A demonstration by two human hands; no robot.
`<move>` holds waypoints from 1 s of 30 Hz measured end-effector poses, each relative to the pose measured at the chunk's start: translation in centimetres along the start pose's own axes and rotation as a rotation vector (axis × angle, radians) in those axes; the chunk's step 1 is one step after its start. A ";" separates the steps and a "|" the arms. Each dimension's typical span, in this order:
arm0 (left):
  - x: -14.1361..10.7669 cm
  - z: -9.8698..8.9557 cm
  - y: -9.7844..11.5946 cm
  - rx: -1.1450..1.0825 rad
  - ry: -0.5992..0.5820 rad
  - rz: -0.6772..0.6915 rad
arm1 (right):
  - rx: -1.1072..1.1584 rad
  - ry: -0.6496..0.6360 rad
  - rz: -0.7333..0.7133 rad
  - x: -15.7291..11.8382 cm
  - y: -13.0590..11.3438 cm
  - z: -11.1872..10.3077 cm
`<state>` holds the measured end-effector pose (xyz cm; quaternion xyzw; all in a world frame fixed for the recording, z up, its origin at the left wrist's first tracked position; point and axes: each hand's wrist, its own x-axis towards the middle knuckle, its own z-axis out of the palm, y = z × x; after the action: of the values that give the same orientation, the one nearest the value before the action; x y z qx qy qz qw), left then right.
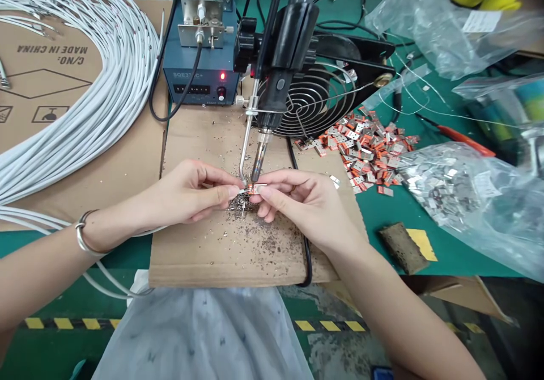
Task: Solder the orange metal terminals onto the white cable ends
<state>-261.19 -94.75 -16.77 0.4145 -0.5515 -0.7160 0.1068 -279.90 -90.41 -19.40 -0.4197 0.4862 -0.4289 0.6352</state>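
The left hand (pixel 198 193) pinches what looks like a white cable end (pixel 243 191); the right hand (pixel 304 198) is closed on a small metal-and-orange connector (pixel 258 188) between both grips. With the soldering iron (pixel 257 164) just above, a slip could burn skin or misalign the wires.
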 end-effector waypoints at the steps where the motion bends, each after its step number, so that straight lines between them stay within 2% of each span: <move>1: 0.0 0.0 0.0 -0.001 0.003 0.004 | -0.003 0.005 0.001 0.0 0.0 0.0; 21: -0.3 0.0 0.0 -0.013 0.009 -0.023 | -0.018 0.024 0.021 -0.5 -0.3 0.1; 30: -0.3 -0.2 0.1 -0.059 -0.017 -0.064 | 0.041 -0.011 0.022 -0.5 -0.3 0.0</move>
<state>-260.86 -94.70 -16.56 0.4227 -0.5175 -0.7384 0.0914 -280.04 -90.03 -19.00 -0.4036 0.4784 -0.4295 0.6510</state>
